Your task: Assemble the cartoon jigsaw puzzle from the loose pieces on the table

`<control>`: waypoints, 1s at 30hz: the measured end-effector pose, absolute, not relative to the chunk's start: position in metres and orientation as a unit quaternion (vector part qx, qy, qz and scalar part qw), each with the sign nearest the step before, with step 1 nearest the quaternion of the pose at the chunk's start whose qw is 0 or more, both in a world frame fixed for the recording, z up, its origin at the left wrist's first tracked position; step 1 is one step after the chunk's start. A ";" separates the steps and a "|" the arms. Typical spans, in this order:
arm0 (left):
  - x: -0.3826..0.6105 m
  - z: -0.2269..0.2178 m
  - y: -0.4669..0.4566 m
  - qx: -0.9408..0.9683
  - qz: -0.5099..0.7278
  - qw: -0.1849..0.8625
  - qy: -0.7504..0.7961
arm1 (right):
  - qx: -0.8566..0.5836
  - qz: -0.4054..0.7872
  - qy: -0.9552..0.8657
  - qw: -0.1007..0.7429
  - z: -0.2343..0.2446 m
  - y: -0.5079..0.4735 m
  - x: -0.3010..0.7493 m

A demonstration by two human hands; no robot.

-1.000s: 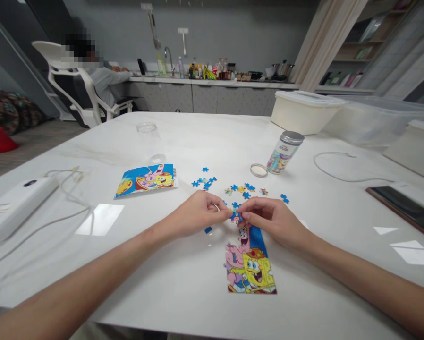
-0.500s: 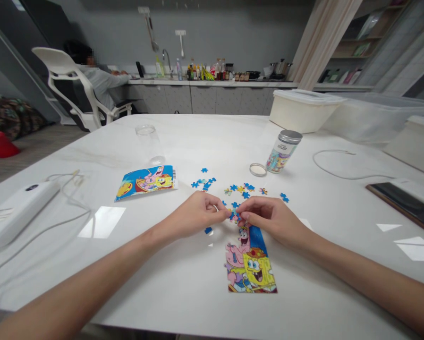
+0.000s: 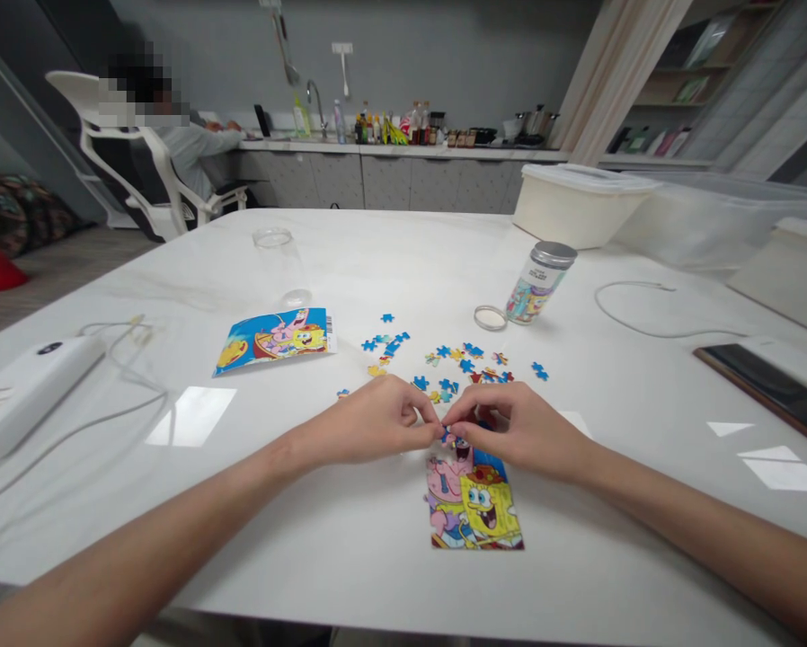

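Note:
A partly built cartoon jigsaw lies on the white table in front of me. My left hand and my right hand meet fingertip to fingertip at the jigsaw's top edge, both pinched on a small blue puzzle piece. Several loose blue pieces lie scattered just beyond my hands. A printed reference picture lies to the left.
A puzzle can with its clear lid stands beyond the pieces. A white device with cables sits left, a dark phone right, plastic tubs at the back right. A person sits in a white chair far left.
Both hands have slid a little nearer to me, now over the jigsaw's top edge. More loose pieces show beyond the hands.

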State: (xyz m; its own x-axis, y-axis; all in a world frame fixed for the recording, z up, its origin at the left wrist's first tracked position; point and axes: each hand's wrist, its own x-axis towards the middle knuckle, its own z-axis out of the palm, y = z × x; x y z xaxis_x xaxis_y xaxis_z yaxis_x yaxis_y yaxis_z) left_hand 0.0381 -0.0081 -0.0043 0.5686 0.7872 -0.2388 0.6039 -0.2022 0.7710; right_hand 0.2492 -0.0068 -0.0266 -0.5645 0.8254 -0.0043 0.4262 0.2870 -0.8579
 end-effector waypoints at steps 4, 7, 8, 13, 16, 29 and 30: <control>0.039 -0.004 -0.008 0.773 0.106 0.437 0.448 | -0.406 0.450 -0.762 0.227 -0.028 -0.006 0.249; 0.038 -0.005 -0.008 0.768 0.112 0.450 0.441 | -0.404 0.473 -0.744 0.244 -0.027 -0.005 0.248; 0.038 -0.006 -0.008 0.766 0.114 0.456 0.438 | -0.404 0.483 -0.736 0.250 -0.027 -0.004 0.248; 0.037 -0.005 -0.007 0.755 0.121 0.468 0.442 | -0.400 0.526 -0.706 0.256 -0.026 -0.003 0.248; 0.038 -0.007 -0.006 0.748 0.128 0.475 0.445 | -0.399 0.538 -0.698 0.253 -0.024 -0.003 0.247; 0.039 -0.007 -0.005 0.732 0.138 0.487 0.456 | -0.388 0.556 -0.691 0.251 -0.026 -0.004 0.248; 0.039 -0.007 -0.005 0.734 0.137 0.488 0.453 | -0.392 0.545 -0.697 0.252 -0.025 -0.003 0.248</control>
